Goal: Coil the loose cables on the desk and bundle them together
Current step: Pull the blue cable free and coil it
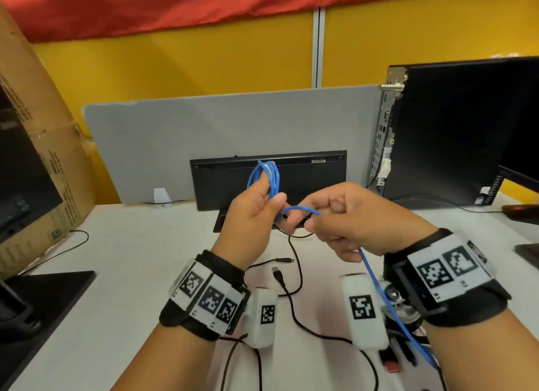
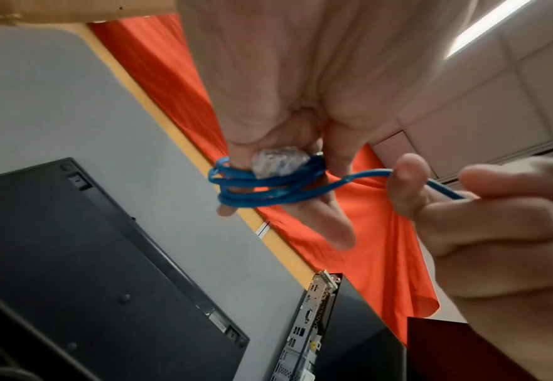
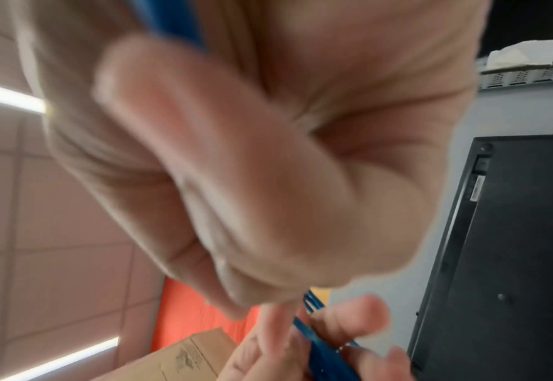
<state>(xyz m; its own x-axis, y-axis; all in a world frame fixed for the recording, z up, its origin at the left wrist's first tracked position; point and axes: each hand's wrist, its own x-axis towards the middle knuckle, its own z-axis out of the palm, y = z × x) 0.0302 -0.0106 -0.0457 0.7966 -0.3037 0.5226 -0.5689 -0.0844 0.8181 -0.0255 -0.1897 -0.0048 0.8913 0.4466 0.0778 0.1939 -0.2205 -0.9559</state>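
Light, springy blue cable loops are clamped in the left hand; the free tail, pinched by the right hand just beside, is best gripped close to the coil

The blurred right hand fills the view, blue cable crossing the left hand below.

Keyboard stands against divider, computer tower to its right.

Nothing here can be read. The print on the cardboard box, left of frame, is too blurred; the wristbands carry only square black-and-white code markers.
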